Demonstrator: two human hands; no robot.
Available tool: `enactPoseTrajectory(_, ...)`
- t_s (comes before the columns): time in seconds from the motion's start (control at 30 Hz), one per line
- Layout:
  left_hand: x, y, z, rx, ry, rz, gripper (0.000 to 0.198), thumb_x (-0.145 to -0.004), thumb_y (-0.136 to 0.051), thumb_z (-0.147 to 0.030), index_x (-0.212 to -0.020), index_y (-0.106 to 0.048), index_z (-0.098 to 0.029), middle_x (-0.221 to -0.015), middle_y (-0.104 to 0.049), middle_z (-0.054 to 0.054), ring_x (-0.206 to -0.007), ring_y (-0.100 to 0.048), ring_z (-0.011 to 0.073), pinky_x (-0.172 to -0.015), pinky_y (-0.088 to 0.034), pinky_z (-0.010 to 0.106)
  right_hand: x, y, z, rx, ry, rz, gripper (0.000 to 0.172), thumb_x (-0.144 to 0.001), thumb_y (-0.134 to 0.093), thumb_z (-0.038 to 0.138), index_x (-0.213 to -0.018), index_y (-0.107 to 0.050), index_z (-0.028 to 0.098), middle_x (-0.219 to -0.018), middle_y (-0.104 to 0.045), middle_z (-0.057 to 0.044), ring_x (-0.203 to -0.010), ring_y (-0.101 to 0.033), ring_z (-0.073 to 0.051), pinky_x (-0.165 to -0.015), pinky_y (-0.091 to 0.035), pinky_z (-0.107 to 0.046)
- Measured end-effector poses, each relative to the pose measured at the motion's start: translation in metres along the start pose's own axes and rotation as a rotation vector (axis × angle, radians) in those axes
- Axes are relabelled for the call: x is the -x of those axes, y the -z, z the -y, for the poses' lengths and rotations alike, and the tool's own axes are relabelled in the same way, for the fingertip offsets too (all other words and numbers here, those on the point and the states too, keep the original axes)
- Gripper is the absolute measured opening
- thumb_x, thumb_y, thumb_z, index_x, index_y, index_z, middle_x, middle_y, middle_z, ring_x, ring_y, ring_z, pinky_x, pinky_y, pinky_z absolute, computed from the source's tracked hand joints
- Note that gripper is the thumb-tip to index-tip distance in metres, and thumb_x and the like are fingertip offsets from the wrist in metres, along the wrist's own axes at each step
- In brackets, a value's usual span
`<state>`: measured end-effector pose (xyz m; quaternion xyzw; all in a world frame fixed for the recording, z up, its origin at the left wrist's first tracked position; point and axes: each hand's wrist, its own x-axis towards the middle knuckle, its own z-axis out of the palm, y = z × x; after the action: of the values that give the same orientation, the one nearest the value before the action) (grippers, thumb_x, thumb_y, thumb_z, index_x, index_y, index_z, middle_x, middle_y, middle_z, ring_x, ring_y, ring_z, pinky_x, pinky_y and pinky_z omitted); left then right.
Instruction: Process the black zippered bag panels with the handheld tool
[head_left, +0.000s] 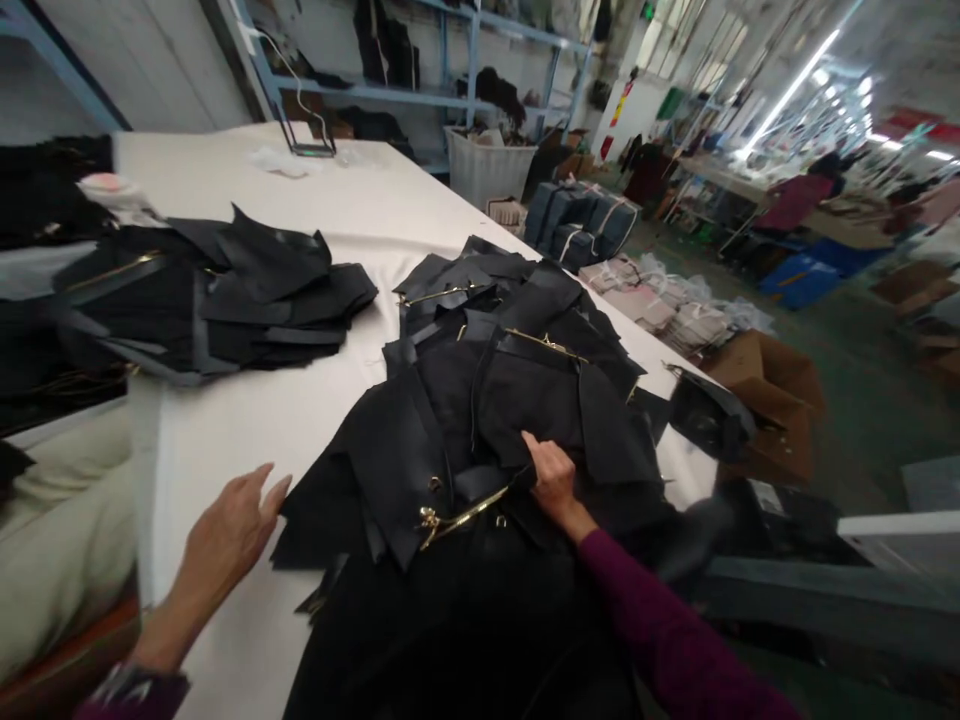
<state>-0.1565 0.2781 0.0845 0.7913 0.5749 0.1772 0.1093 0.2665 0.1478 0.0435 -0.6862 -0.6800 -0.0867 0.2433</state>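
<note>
A heap of black fabric pieces with gold zippers lies on the white cutting table in front of me. My right hand, in a purple sleeve, is closed on a black piece near its gold zipper at the heap's near edge. My left hand hovers over the table with fingers stretched out, just left of the heap, holding nothing. More black cloth hangs over the table's near edge below my hands.
A second stack of black pieces lies at the table's left. Blue shelving and a white bin stand behind. Right of the table are bundles, cardboard boxes and distant workstations.
</note>
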Motion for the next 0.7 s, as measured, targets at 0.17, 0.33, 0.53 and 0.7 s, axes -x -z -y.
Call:
enactPoseTrajectory(0.17, 0.182, -0.021, -0.078, -0.009, 0.091, -0.049, 0.057, -0.092, -0.036, -0.04, -0.144, -0.026, -0.018, -0.139, -0.043, 0.016, -0.125, -0.045, 0.0317, -0.104, -0.039, 0.047, 0.002, -0.004, -0.001, 0.039, -0.027, 0.017, 0.031, -0.095, -0.05, 0.032, -0.121, -0.052, 0.017, -0.1, -0.061, -0.005, -0.084, -0.061, -0.018, -0.075, -0.052, -0.038)
enactPoseTrajectory(0.33, 0.276, -0.066, -0.192, 0.083, -0.368, -0.063, 0.064, -0.091, -0.037, -0.049, -0.148, -0.022, -0.024, -0.136, -0.047, 0.018, -0.126, -0.044, 0.0302, -0.103, -0.036, 0.047, 0.003, -0.006, -0.003, 0.072, -0.051, 0.084, 0.033, -0.094, -0.052, 0.032, -0.124, -0.05, 0.017, -0.107, -0.06, -0.007, -0.09, -0.06, -0.02, -0.079, -0.051, -0.04)
enactPoseTrajectory(0.53, 0.251, -0.085, -0.221, 0.042, -0.668, 0.162, 0.067, -0.079, -0.055, -0.059, -0.138, -0.042, -0.03, -0.144, -0.043, 0.011, -0.132, -0.037, 0.0314, -0.109, -0.023, 0.054, 0.002, -0.003, -0.001, 0.097, -0.061, 0.104, 0.031, -0.094, -0.052, 0.031, -0.122, -0.052, 0.018, -0.108, -0.06, -0.007, -0.092, -0.06, -0.021, -0.08, -0.05, -0.04)
enactPoseTrajectory(0.7, 0.252, -0.108, -0.211, 0.05, -0.661, 0.121, 0.047, -0.084, -0.06, -0.034, -0.13, -0.05, -0.033, -0.143, -0.044, 0.006, -0.133, -0.038, 0.0272, -0.109, -0.028, 0.051, 0.002, -0.002, 0.0, 0.104, -0.051, 0.083, 0.031, -0.093, -0.053, 0.032, -0.121, -0.052, 0.017, -0.109, -0.06, -0.007, -0.091, -0.06, -0.02, -0.079, -0.051, -0.04)
